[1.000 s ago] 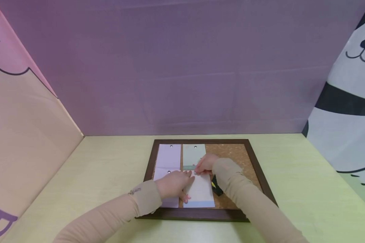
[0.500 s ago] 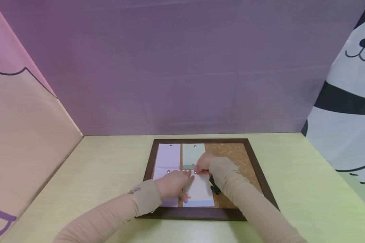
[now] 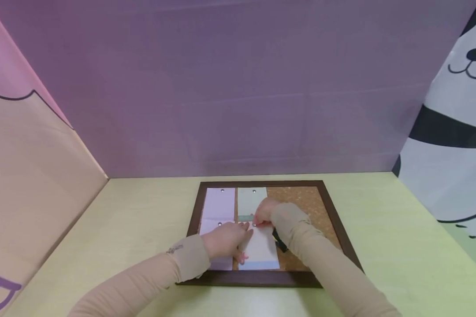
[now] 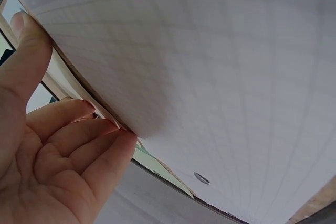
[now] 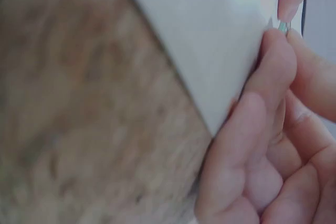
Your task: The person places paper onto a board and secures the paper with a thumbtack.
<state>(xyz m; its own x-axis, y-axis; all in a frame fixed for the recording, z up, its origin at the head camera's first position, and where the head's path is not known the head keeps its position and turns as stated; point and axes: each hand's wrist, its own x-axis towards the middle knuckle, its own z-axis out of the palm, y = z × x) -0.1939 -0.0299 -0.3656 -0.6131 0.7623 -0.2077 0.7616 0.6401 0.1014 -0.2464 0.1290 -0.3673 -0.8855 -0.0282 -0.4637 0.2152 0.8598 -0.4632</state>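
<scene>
A white sheet with a blue strip along its bottom [image 3: 262, 253] lies on a framed cork board [image 3: 303, 200]. My left hand [image 3: 226, 240] rests across its left edge, fingers extended and thumb spread lower down. A lavender lined sheet [image 4: 236, 77] fills most of the left wrist view, a silver thumbtack [image 4: 201, 178] near its end. With curled fingers, my right hand [image 3: 266, 211] pinches a small silver thumbtack [image 3: 254, 225] at the white sheet's top edge. Thumb and forefinger meet there in the right wrist view, largely hiding the tack.
Two lavender sheets [image 3: 219, 204] lie in the board's left column, and a pale green sheet [image 3: 251, 200] above the white one. Silver tacks [image 3: 222, 190] sit at their tops. Bare cork shows on the right, inside the dark wooden frame [image 3: 258, 278]. A purple backdrop [image 3: 238, 88] stands behind.
My right hand has shifted slightly left and turned a little at the tack, its wrist rising slightly. The left hand stays in place on the white sheet.
</scene>
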